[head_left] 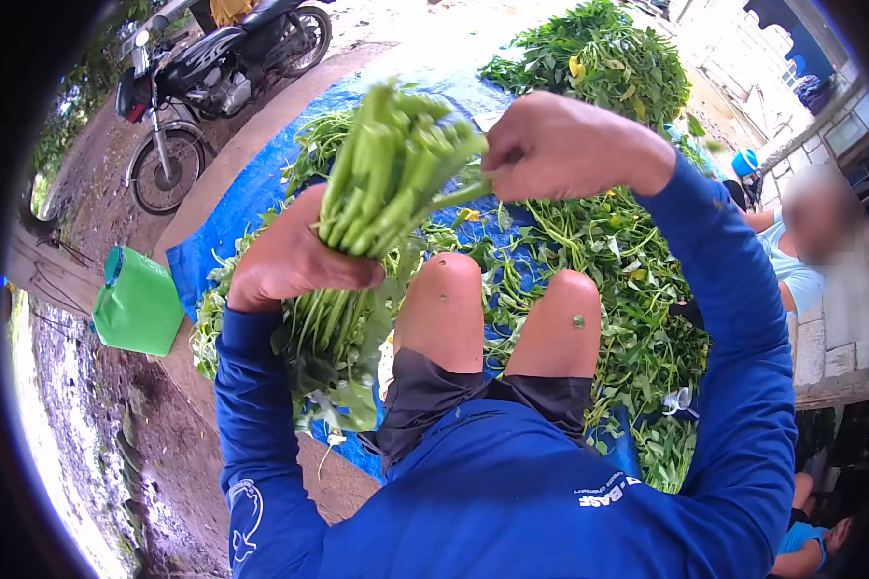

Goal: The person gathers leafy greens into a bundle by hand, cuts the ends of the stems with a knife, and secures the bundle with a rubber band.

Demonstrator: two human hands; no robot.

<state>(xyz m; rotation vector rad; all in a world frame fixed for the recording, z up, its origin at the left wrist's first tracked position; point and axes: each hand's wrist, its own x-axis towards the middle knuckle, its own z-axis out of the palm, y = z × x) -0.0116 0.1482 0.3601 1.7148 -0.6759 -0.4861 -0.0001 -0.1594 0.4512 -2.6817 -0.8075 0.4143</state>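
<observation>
My left hand (299, 256) is wrapped round a thick bunch of green leafy-vegetable stems (386, 169), held upright above my left knee. The cut stem ends point up, and the leaves hang below my fist. My right hand (560, 150) is closed in a pinch on a single green stem (463, 196) at the right side of the bunch. That stem slants from the bunch up to my fingers. Under and around my knees lie many loose leafy stems (618, 265) on a blue tarp (227, 227).
A big heap of greens (603, 63) sits at the tarp's far end. To the left stand a green container (137, 301) and a parked motorcycle (212, 82). A person (792, 270) is at the right, near a block wall (840, 338); another person (809, 545) shows at lower right.
</observation>
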